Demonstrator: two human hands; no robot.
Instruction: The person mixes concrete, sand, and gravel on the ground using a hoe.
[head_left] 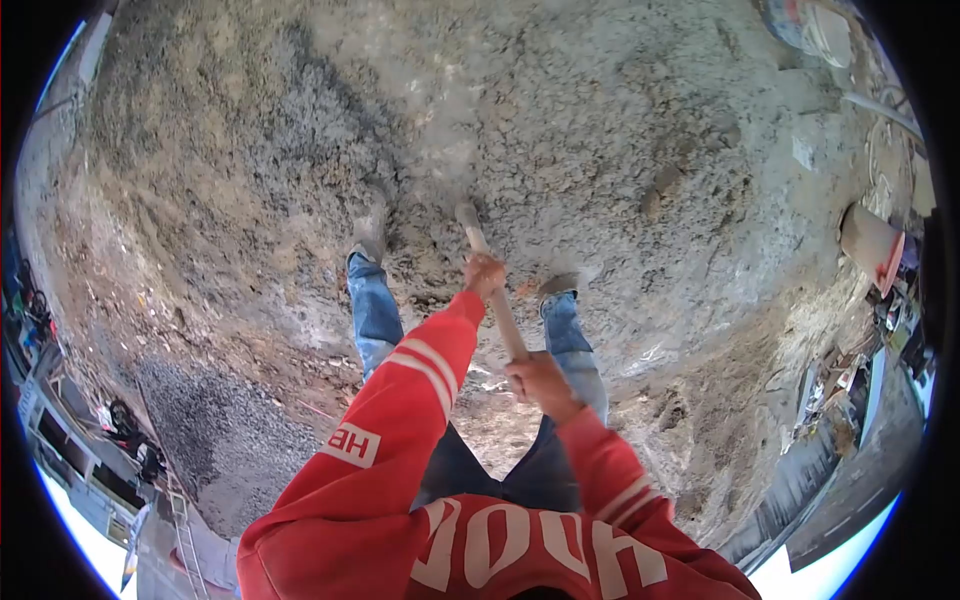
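I stand in a wide heap of grey sand and gravel mix (560, 130), wearing a red sweater and blue jeans. A long wooden tool handle (492, 283) runs from my waist down into the mix; its head is buried or hidden in the grey material. My left hand (484, 272) grips the handle lower down, nearer the mix. My right hand (540, 383) grips the handle's upper end, close to my body. My feet are set apart, one on each side of the handle.
A darker gravel pile (215, 430) lies at the lower left. A bucket (812, 28) stands at the top right and a round drum (872, 243) lies at the right edge, with rubble and boards (835, 385) below it. A ladder (185, 540) shows at the lower left.
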